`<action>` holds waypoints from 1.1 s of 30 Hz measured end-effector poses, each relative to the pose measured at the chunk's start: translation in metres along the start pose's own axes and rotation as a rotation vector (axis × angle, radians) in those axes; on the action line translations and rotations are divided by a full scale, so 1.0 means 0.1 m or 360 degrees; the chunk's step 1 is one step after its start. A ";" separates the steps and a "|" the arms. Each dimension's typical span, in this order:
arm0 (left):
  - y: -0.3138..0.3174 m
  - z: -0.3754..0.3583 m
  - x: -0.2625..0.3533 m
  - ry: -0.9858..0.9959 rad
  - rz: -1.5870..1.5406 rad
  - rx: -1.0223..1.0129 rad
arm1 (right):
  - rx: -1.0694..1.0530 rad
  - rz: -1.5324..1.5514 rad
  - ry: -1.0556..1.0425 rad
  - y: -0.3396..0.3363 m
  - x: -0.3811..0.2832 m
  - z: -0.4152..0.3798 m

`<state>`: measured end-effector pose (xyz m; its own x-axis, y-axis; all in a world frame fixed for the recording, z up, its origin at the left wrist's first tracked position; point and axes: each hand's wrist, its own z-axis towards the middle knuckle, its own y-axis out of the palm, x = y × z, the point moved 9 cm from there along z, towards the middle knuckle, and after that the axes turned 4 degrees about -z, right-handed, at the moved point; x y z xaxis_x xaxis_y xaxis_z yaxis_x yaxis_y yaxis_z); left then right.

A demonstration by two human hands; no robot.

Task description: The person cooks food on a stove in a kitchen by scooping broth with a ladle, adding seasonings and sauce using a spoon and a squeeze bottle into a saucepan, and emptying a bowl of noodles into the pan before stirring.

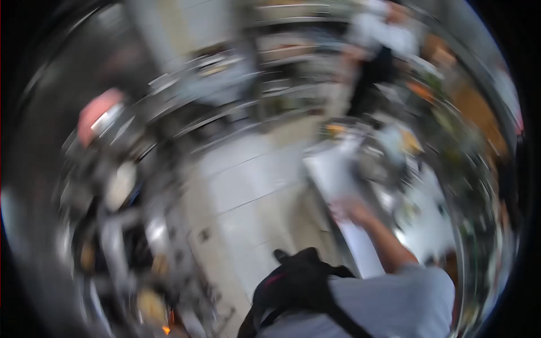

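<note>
My right hand [350, 210] reaches forward over the near edge of a pale steel counter [332, 169] on the right. Motion smears its fingers, and I cannot tell whether they hold anything. Just beyond the hand, a round metal bowl or pan [373, 160] stands on the counter among blurred items. My left hand is out of view; my body in a grey shirt and black apron [293, 287] fills the bottom.
A stove [132, 242] with pans and a small flame [165, 329] runs along the left. Tiled floor [242, 180] lies between stove and counter. A person [375, 50] in white and black stands at the far end. Steel shelves [287, 53] line the back.
</note>
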<state>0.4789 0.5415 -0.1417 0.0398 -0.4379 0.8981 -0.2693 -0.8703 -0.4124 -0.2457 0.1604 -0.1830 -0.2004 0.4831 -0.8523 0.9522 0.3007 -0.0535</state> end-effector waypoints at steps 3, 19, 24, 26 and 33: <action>-1.33 -0.63 -0.77 -0.0267 -0.0129 0.0397 | -0.0950 -0.1646 0.0230 1.70 0.54 -0.18; -2.05 -3.76 -0.91 -0.0491 -0.1150 0.0215 | -0.2413 -0.0308 -0.3378 7.68 -2.86 -6.64; -2.18 -4.34 -1.24 -0.0572 -0.1285 0.0389 | -0.2156 -0.0351 -0.3456 9.54 -2.30 -8.31; -2.26 -4.48 -1.41 -0.0454 -0.1247 0.0479 | -0.2019 -0.0745 -0.3549 9.91 -2.13 -8.57; -2.70 -4.64 -1.81 -0.0347 -0.1247 0.0673 | -0.1944 -0.1712 -0.3741 10.36 -1.80 -8.86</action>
<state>0.0983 0.9603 -0.1220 0.2547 0.3170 0.9136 0.2845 -0.9275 0.2425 0.5724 1.1137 0.3759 0.8020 -0.5632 0.1990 0.3004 0.0925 -0.9493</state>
